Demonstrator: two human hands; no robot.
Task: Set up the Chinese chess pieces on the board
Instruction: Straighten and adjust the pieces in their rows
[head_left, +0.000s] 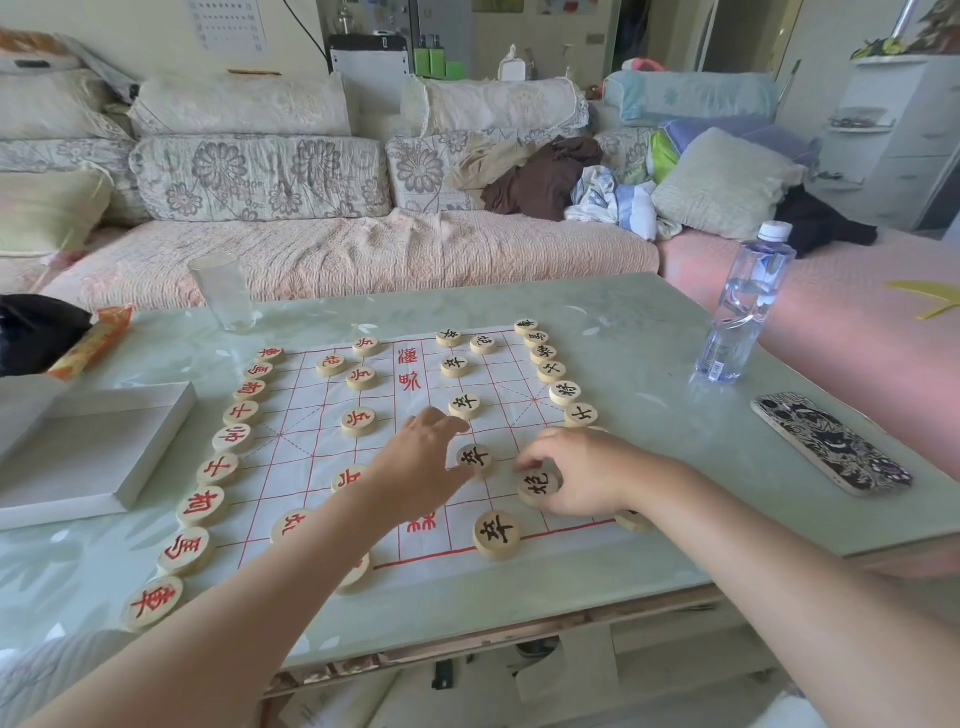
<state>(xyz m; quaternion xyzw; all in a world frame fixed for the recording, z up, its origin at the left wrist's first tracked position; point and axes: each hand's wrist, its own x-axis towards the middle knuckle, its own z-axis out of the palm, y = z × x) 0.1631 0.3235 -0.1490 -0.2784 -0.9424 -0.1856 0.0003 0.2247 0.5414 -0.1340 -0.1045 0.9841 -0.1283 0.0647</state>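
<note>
over the near half of the board (311, 447), both hands are busy: the right hand (582, 475) pinches a black-lettered piece (539, 486) against the sheet, fingers closed on its rim, while the left hand (421, 462) spreads open, fingertips touching another black piece (475, 458). just nearer sits a third black piece (496, 534), by the board's red border. red-lettered pieces (202, 506) line the left edge, black ones (563, 392) the right. bare counter (649, 332) beyond holds a water bottle (745, 306) and a phone (831, 441).
</note>
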